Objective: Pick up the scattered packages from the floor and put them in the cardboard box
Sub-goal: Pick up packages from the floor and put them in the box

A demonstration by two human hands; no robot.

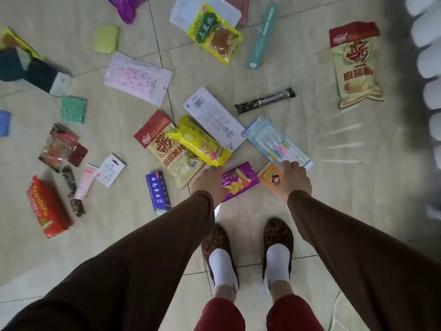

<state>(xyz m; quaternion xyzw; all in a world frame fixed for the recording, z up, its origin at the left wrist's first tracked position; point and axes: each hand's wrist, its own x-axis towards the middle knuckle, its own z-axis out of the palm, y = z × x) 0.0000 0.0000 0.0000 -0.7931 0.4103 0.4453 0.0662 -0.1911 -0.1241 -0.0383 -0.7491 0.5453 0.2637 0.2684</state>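
Many packages lie scattered on the tiled floor. My left hand reaches down over a purple snack pack, its fingertips at the near end of a yellow packet that lies on a red-and-beige chip bag. My right hand covers part of a small orange pack, with its fingertips touching the near end of a blue toothbrush pack. Both hands show their backs with fingers stretched out, and neither lifts anything. The cardboard box is out of view.
My feet in leopard slippers stand just behind the hands. A purple toothpaste box, a red packet, a white flat box, a black tube and a second chip bag lie around. White rounded shapes line the right edge.
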